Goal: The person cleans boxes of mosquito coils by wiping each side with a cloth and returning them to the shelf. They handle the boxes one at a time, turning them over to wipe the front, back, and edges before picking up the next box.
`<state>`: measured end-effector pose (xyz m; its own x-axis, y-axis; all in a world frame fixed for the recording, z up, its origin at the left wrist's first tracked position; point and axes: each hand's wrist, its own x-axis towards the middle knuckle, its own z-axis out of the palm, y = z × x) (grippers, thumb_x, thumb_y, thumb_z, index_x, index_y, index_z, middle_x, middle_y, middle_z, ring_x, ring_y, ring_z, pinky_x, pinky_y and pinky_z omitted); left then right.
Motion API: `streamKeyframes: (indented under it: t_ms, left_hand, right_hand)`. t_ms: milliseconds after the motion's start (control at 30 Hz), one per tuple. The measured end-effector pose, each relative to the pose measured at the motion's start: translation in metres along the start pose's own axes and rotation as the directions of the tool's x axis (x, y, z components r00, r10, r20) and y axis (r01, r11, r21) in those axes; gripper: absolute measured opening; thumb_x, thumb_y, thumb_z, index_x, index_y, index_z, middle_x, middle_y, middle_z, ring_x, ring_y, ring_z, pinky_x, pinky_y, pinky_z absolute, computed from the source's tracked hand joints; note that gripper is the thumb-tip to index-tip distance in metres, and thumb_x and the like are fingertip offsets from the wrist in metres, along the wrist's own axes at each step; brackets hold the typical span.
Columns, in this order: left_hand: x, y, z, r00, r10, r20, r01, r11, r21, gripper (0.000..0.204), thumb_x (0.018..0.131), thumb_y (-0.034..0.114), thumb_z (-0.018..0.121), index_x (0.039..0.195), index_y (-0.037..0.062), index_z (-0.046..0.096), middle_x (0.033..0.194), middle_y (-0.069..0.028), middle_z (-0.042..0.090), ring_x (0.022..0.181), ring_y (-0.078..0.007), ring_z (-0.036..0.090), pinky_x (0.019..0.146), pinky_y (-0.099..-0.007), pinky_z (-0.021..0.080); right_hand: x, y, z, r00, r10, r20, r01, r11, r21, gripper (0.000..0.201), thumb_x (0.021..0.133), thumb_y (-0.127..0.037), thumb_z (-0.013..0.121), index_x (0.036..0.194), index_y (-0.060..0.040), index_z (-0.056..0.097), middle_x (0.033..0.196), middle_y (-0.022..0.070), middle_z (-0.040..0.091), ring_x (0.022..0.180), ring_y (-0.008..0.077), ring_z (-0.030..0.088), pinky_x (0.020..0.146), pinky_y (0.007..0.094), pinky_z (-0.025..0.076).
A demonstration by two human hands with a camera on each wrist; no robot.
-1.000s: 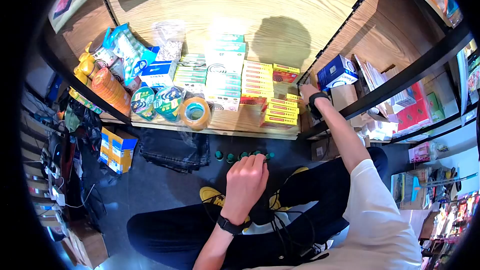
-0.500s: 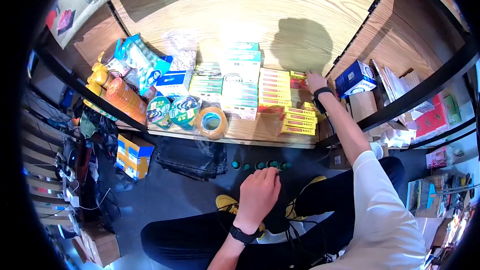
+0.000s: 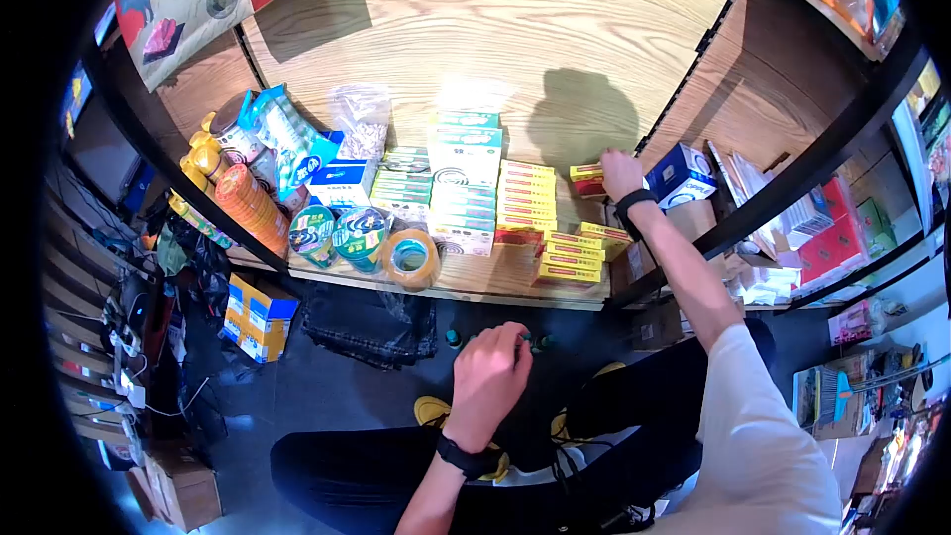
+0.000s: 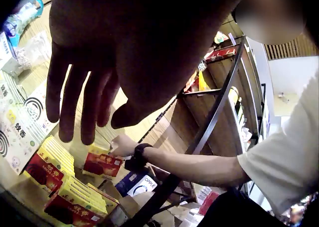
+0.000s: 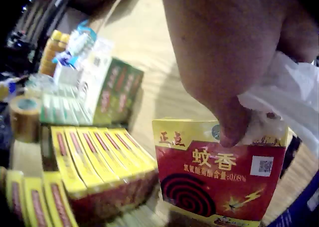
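My right hand (image 3: 622,174) reaches onto the shelf and pinches a red and yellow mosquito coil box (image 5: 219,169) near its top edge, the thumb lying on its printed front. A crumpled white sheet (image 5: 286,95), thin and slightly see-through, shows by the same hand in the right wrist view. To the left of the held box stands a row of matching yellow boxes (image 3: 527,196); a shorter stack (image 3: 571,260) sits at the shelf's front edge. My left hand (image 3: 487,376) hangs over the floor in front of the shelf, its fingers extended and holding nothing in the left wrist view.
Green and white boxes (image 3: 464,183), a tape roll (image 3: 411,258) and orange discs (image 3: 250,208) fill the shelf's left part. A black post (image 3: 728,228) rises beside my right forearm; a blue box (image 3: 682,176) lies behind it. Green-capped bottles (image 3: 454,338) stand on the floor.
My right hand has moved from beside the short stack back to the single mosquito coil box and taken hold of it. A gap now shows between that box and the row. The left hand stays low.
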<state>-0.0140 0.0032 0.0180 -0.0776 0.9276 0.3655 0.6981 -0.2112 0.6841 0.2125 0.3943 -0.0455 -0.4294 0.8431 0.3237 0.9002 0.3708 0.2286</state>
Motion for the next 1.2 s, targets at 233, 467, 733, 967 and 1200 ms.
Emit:
streamKeyframes:
  t_ms: [233,467,733,967,1200]
  left_hand:
    - [0.003,-0.010,-0.008,0.970,-0.197,-0.141,0.165,0.963,-0.212,0.060,0.088,0.014,0.079,0.137,-0.0007,0.048,0.122,-0.0216,0.065,0.113,-0.0368,0.066,0.097,-0.0417,0.053]
    - [-0.016,0.009,0.000,0.949,-0.279,-0.146,0.076,0.653,-0.753,0.057,0.090,0.003,0.076,0.140,-0.0045,0.049,0.128,-0.0163,0.065,0.117,-0.0240,0.067,0.099,-0.0327,0.052]
    - [-0.016,0.007,0.013,0.978,-0.063,-0.197,-0.011,0.936,-0.352,0.043,0.091,0.000,0.073,0.131,-0.0007,0.059,0.114,-0.0196,0.073,0.103,-0.0303,0.075,0.087,-0.0364,0.058]
    - [-0.036,-0.007,0.041,0.999,-0.021,-0.044,0.009,0.968,-0.250,0.052,0.083,-0.003,0.075,0.129,0.0008,0.053,0.109,-0.0231,0.071,0.096,-0.0403,0.072,0.081,-0.0416,0.058]
    - [-0.032,-0.004,0.041,0.984,-0.175,0.012,0.174,0.964,-0.202,0.049,0.087,0.001,0.075,0.131,0.0041,0.054,0.112,-0.0224,0.070,0.102,-0.0420,0.070,0.086,-0.0430,0.057]
  right_hand:
    - [-0.079,-0.048,-0.199,0.976,-0.189,-0.105,0.208,0.690,0.693,0.017,0.085,-0.007,0.073,0.098,0.0003,0.064,0.091,0.0191,0.068,0.092,0.0373,0.069,0.080,0.0421,0.053]
    - [-0.151,-0.075,-0.253,0.909,-0.393,0.140,0.010,0.355,0.935,0.025,0.096,-0.015,0.071,0.117,-0.0022,0.067,0.109,0.0093,0.073,0.101,0.0184,0.069,0.092,0.0325,0.051]
    - [-0.180,-0.081,-0.247,0.987,0.009,-0.161,0.156,0.200,0.967,0.022,0.100,-0.007,0.056,0.118,-0.0005,0.068,0.120,0.0148,0.066,0.115,0.0267,0.062,0.102,0.0369,0.046]
    - [-0.219,-0.134,-0.239,0.810,-0.511,-0.287,0.532,0.436,0.726,0.049,0.094,-0.015,0.067,0.141,-0.0034,0.058,0.145,0.0166,0.056,0.132,0.0354,0.058,0.096,0.0440,0.054]
    - [-0.215,-0.122,-0.217,0.886,-0.395,-0.242,0.429,0.502,0.751,0.047,0.091,-0.010,0.067,0.138,-0.0032,0.060,0.140,0.0154,0.059,0.128,0.0318,0.060,0.103,0.0413,0.053]
